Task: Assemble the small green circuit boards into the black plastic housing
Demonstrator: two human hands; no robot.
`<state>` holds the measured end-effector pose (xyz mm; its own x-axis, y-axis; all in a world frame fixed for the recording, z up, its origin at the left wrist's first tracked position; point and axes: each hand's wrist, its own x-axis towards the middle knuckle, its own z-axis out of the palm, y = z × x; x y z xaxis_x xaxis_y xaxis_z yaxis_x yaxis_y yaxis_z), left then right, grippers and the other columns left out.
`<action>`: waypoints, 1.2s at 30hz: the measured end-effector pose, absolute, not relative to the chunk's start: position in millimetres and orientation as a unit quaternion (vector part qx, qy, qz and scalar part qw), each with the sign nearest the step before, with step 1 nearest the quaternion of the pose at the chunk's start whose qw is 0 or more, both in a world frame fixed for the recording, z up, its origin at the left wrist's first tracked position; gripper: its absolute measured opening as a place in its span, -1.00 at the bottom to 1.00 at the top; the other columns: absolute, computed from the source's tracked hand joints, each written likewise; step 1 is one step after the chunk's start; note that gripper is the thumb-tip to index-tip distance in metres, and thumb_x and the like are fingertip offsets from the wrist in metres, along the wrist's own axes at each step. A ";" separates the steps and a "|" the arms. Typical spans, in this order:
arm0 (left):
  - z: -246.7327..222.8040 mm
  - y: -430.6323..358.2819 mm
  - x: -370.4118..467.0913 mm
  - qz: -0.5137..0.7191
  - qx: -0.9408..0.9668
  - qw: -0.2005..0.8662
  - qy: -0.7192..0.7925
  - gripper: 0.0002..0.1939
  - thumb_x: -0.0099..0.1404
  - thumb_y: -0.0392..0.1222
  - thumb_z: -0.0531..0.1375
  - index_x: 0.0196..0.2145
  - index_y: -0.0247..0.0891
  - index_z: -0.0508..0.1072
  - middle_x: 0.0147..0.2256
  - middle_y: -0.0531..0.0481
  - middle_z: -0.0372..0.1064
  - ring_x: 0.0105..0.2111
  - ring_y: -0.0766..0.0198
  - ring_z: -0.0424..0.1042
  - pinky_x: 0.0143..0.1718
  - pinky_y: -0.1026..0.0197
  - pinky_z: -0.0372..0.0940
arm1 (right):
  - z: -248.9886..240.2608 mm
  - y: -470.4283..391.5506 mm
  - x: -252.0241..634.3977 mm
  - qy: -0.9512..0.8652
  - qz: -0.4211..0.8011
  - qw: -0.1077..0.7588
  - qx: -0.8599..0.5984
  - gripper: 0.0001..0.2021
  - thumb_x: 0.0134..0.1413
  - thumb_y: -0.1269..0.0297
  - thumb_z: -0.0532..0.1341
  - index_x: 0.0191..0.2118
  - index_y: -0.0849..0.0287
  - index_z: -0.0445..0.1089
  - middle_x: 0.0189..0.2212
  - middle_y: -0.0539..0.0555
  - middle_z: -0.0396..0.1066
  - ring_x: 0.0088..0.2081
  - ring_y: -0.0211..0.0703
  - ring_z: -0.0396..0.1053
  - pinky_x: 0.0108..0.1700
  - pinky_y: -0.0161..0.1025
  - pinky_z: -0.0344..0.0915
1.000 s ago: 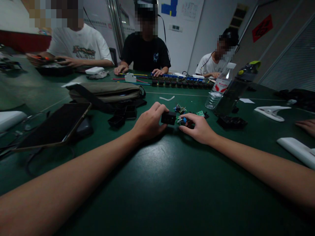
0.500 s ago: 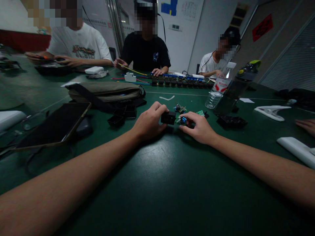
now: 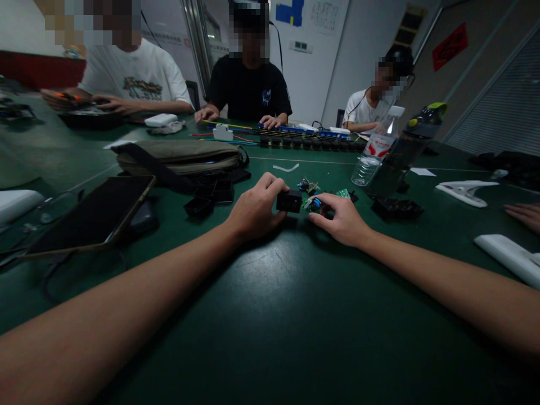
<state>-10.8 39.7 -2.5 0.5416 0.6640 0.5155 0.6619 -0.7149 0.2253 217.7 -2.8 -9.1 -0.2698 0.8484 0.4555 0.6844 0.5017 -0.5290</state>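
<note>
My left hand (image 3: 258,205) is closed around a small black plastic box (image 3: 289,201), gripping it by its left side between thumb and fingers. Just to the right, my right hand (image 3: 340,219) pinches a green circuit board (image 3: 311,204) that carries a blue component. The board faces the box's right end, with a narrow gap between them. My right fingertips partly cover the board. Behind both hands, a loose cluster of electronic parts (image 3: 309,185) lies on the green table (image 3: 253,315). Another green board (image 3: 343,194) shows beyond my right fingers.
Black open boxes (image 3: 211,198) lie left of my hands, with a tablet (image 3: 90,214) and a bag (image 3: 181,157) farther out. A water bottle (image 3: 377,149), a dark bottle (image 3: 407,152) and black parts (image 3: 396,208) stand or lie to the right. Three people sit opposite.
The circuit board in my right hand has tilted slightly and moved a little away from the black box. My left hand is nearly still. Across the table, a co-worker's hand lowered a yellow wire.
</note>
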 end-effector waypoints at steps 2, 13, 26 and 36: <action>-2.9 40.0 -10.9 0.295 0.878 0.000 0.376 -0.61 0.15 -0.28 0.23 -0.04 -0.20 0.35 -0.04 -0.12 0.30 -0.25 0.18 0.41 -0.25 0.12 0.42 | -9.1 -2.8 217.8 -0.789 0.111 0.360 -0.485 -0.75 0.09 0.22 0.27 -0.14 0.21 0.50 -0.43 0.03 0.40 -0.41 -0.17 0.28 -0.30 -0.21 0.20; -5.8 42.5 -12.1 0.301 0.886 -0.013 0.354 -0.59 0.12 -0.33 0.24 -0.04 -0.21 0.34 -0.05 -0.11 0.30 -0.23 0.18 0.41 -0.26 0.12 0.42 | -10.4 -2.1 218.8 -0.794 0.111 0.373 -0.467 -0.74 0.11 0.21 0.26 -0.14 0.25 0.49 -0.44 0.03 0.37 -0.42 -0.19 0.26 -0.33 -0.23 0.17; -6.5 42.3 -11.7 0.309 0.880 -0.011 0.360 -0.58 0.13 -0.34 0.24 -0.03 -0.20 0.35 -0.04 -0.09 0.29 -0.25 0.21 0.40 -0.27 0.15 0.41 | -11.0 -1.9 218.9 -0.794 0.110 0.375 -0.465 -0.76 0.11 0.21 0.26 -0.17 0.24 0.50 -0.46 0.01 0.34 -0.43 -0.20 0.25 -0.34 -0.23 0.16; -6.9 43.2 -12.3 0.309 0.884 -0.014 0.351 -0.60 0.14 -0.32 0.25 -0.04 -0.22 0.38 -0.04 -0.11 0.31 -0.25 0.20 0.41 -0.26 0.13 0.42 | -10.1 -2.3 219.4 -0.801 0.103 0.367 -0.463 -0.75 0.10 0.24 0.28 -0.12 0.22 0.50 -0.42 0.02 0.36 -0.40 -0.19 0.28 -0.30 -0.22 0.19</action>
<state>-12.3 43.2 -6.9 0.5627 0.6121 0.5556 0.6297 -0.7528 0.1915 219.4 -2.3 -10.1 -0.3029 0.8162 0.4920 0.6658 0.5506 -0.5035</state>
